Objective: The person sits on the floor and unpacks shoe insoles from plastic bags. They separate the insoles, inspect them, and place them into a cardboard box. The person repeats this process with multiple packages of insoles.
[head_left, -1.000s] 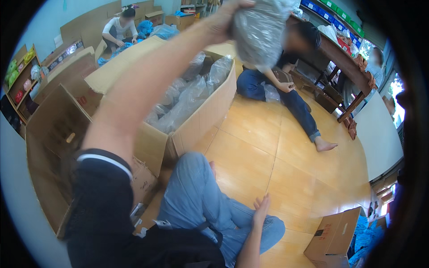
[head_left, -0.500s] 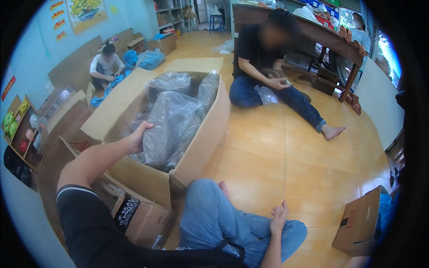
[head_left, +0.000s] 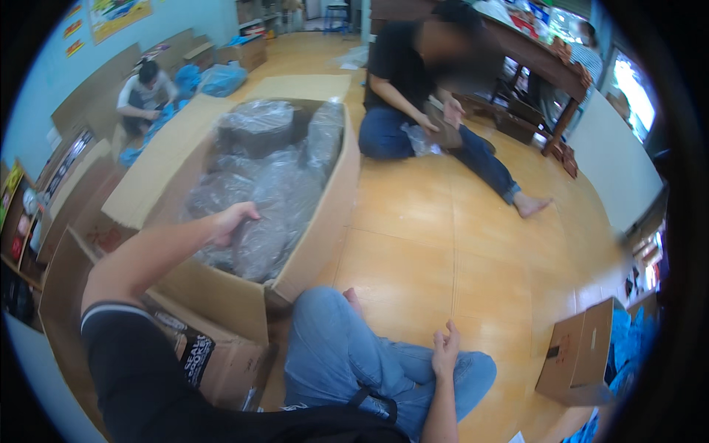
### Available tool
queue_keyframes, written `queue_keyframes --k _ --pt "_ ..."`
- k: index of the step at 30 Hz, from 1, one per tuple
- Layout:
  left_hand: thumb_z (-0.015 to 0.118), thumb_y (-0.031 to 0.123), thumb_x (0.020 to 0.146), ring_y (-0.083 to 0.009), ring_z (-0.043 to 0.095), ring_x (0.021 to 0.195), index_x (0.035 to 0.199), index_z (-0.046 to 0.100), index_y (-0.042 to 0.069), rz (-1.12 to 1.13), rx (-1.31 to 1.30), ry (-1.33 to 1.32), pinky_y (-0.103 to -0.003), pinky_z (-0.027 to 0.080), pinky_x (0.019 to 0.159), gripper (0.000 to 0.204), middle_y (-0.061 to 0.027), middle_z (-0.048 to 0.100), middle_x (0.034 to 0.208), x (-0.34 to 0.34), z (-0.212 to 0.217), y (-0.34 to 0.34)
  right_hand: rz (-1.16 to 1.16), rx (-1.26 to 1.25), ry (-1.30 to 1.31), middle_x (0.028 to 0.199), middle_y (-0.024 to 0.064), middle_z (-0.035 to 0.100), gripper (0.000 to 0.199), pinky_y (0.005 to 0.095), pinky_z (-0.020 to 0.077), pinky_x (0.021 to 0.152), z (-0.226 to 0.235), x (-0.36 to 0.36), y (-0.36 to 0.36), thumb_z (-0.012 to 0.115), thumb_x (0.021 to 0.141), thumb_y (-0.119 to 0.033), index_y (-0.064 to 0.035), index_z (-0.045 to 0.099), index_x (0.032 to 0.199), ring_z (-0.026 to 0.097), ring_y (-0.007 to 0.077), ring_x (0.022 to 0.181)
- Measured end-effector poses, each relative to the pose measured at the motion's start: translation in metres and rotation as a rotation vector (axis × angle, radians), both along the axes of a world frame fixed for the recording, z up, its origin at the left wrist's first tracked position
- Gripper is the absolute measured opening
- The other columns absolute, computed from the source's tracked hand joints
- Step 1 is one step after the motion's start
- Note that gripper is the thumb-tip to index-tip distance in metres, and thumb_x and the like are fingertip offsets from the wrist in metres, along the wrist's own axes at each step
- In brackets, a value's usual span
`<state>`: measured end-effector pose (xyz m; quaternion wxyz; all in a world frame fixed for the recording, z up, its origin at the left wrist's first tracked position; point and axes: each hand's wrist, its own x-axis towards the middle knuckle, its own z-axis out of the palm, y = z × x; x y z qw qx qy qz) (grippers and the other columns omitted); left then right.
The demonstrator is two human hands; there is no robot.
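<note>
My left hand [head_left: 233,223] reaches into a large open cardboard box [head_left: 319,210] and grips a clear plastic bag [head_left: 264,242] with grey-brown contents. Its thumb shows on top; the other fingers are mostly hidden. Several similar plastic-wrapped bundles [head_left: 255,125] fill the box around it, but their contents cannot be made out. Over my bent knee, my right hand [head_left: 445,353] is held with fingers loosely apart and nothing in it.
A person [head_left: 402,88] sits on the floor beyond the box, handling a brown item. Another person [head_left: 148,96] works at the far left beside blue bags [head_left: 221,79]. A smaller carton [head_left: 580,354] with blue plastic stands right, and a closed carton [head_left: 229,369] lies near my left arm.
The bag in my left hand has sunk lower among the other bundles. The whole view has shifted. Across from me, the seated person's hands have moved on the brown item.
</note>
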<state>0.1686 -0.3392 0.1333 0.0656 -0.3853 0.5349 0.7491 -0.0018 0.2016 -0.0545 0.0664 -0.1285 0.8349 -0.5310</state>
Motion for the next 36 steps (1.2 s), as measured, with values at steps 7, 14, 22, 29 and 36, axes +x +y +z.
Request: queue_keyframes --k 7,14,22,29,36 --pt "0.047 0.062 0.090 -0.0301 0.050 0.126 0.140 0.045 0.007 -0.189 0.148 0.210 -0.046 0.037 0.108 0.074 -0.0128 0.052 0.139 0.015 -0.008 0.001 -0.042 -0.005 -0.117 0.116 0.0166 0.061 0.052 0.0345 0.0507 0.086 -0.003 0.000 0.009 0.061 0.093 -0.030 0.0006 0.047 0.133 0.063 0.0231 0.097" --pt "0.039 0.068 0.091 -0.0282 0.023 0.144 0.153 0.017 0.007 -0.044 -0.745 0.028 -0.045 0.017 0.117 0.090 -0.0120 0.020 0.158 -0.031 0.055 -0.027 -0.150 -0.322 -0.157 0.113 0.0153 0.060 0.056 0.0304 0.0529 0.077 -0.021 -0.015 0.002 0.061 0.094 -0.039 0.0027 0.052 0.130 0.065 0.0191 0.088" --pt "0.057 0.015 0.089 -0.0269 0.043 0.133 0.132 0.049 -0.001 -0.455 -1.833 0.963 -0.037 0.031 0.109 0.047 -0.0151 0.046 0.141 -0.161 0.223 0.154 -0.215 -0.449 -0.267 0.108 0.0129 0.062 0.051 0.0280 0.0531 0.073 -0.031 -0.019 0.006 0.058 0.096 -0.036 0.0032 0.053 0.128 0.066 0.0178 0.086" --pt "0.053 0.034 0.096 -0.0179 0.054 0.113 0.134 0.049 0.001 -0.081 -0.595 1.436 -0.033 0.041 0.098 0.050 -0.0106 0.057 0.124 -0.144 0.176 0.350 -0.185 -0.490 -0.324 0.110 0.0124 0.062 0.045 0.0273 0.0527 0.076 -0.026 -0.013 0.010 0.058 0.097 -0.030 0.0031 0.053 0.126 0.064 0.0167 0.090" --pt "0.069 0.011 0.087 -0.0172 0.059 0.103 0.126 0.056 0.001 -0.349 -0.635 0.525 -0.030 0.048 0.088 0.042 -0.0116 0.062 0.115 0.012 -0.019 0.383 -0.182 -0.498 -0.061 0.103 0.0080 0.061 0.041 0.0234 0.0477 0.078 0.028 0.014 0.064 0.060 0.096 -0.022 0.0000 0.052 0.130 0.057 0.0109 0.090"
